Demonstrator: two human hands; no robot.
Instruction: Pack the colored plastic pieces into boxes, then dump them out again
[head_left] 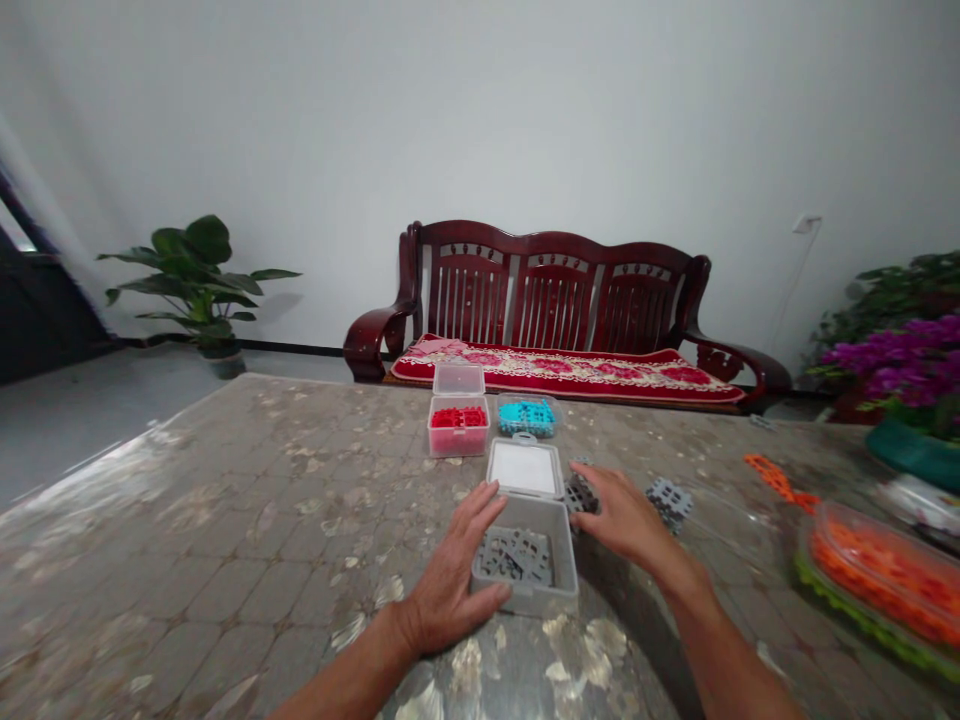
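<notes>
A clear plastic box (559, 590) with its lid (524, 467) flipped open behind it stands on the table and holds several grey lattice pieces (516, 556). My left hand (454, 580) lies against the box's left wall, fingers spread along it. My right hand (624, 516) reaches to the right of the box, its fingers closing over a grey piece (579, 495) on the table. Another grey piece (670, 502) lies just beyond that hand.
Farther back stand a box of red pieces (458, 429) with a raised lid and a box of blue pieces (528, 416). Orange pieces (780, 483) and a tub of orange and green ones (874, 580) lie at the right. Behind the table: a wooden bench (559, 300) and plants.
</notes>
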